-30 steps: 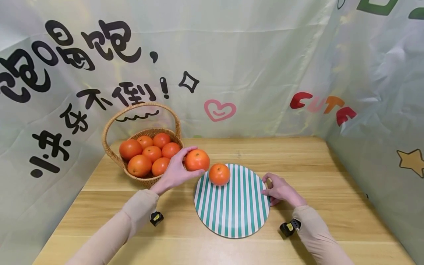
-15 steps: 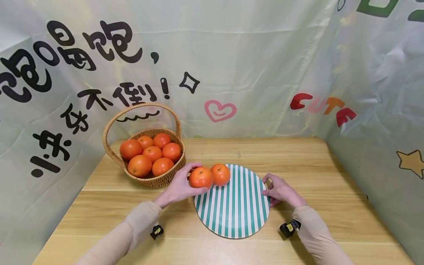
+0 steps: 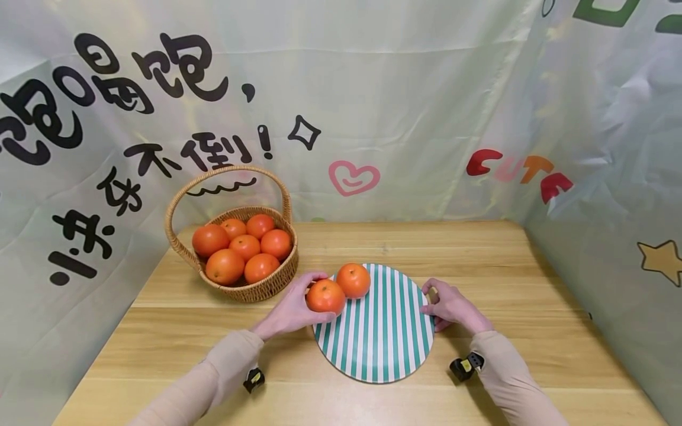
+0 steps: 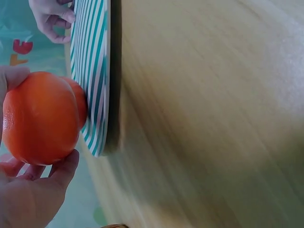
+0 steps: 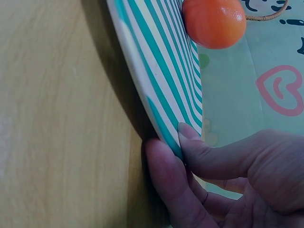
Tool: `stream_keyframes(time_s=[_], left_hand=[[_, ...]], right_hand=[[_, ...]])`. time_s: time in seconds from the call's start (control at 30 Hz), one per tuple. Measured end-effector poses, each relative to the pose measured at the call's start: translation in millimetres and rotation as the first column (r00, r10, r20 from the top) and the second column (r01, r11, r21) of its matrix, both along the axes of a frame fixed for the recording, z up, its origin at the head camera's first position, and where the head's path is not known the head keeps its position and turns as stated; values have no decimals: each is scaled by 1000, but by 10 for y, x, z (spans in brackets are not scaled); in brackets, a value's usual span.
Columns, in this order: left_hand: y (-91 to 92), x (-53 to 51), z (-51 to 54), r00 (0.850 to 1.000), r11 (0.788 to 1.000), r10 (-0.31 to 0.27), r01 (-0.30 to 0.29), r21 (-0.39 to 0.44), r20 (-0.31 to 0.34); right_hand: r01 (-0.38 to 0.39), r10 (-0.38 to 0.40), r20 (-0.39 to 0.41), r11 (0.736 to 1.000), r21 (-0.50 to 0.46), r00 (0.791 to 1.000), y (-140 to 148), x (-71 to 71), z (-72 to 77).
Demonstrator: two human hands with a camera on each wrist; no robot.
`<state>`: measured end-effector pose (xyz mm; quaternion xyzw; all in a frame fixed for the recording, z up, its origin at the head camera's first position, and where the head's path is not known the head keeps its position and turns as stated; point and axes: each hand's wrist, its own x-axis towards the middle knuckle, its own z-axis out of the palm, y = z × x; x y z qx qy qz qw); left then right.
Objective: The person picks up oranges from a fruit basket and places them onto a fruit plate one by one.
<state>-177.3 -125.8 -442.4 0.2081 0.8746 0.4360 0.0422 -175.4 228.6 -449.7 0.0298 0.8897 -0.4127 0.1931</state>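
My left hand [image 3: 290, 309] grips an orange fruit [image 3: 326, 297] at the left edge of a round green-and-white striped plate [image 3: 380, 337]. Just behind it on the plate sits a second orange fruit [image 3: 353, 280]. In the left wrist view the held fruit [image 4: 42, 118] lies between thumb and fingers and partly hides the other one; whether it touches the plate, I cannot tell. My right hand [image 3: 452, 306] pinches the plate's right rim. The right wrist view shows the thumb on top of the plate [image 5: 164, 61] and a finger [image 5: 164, 161] under its edge.
A wicker basket [image 3: 266, 288] with a tall handle stands at the back left, holding several orange fruits [image 3: 224, 266]. The wooden table [image 3: 479, 254] meets a printed cloth [image 3: 415, 118] at the back and sides. Small black devices are strapped at both wrists.
My left hand has brought its fruit down and slightly right, from beside the basket to the plate's left edge, in front of the other fruit. The right hand and the plate have stayed put.
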Motion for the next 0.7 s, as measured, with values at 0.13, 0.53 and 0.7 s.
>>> stream_keyframes(time_s=[0.13, 0.53, 0.7], left_hand=[[-2, 15, -33, 1000, 1000, -7, 7, -6, 25], [12, 34, -81, 999, 1000, -8, 9, -26, 33], [17, 32, -97, 999, 999, -16, 17, -29, 43]], right_hand=[[0, 0, 1, 1000, 1, 1000, 1, -2, -7], [0, 0, 2, 1000, 5, 1000, 3, -5, -13], [2, -2, 13, 1000, 9, 1000, 1, -4, -15]])
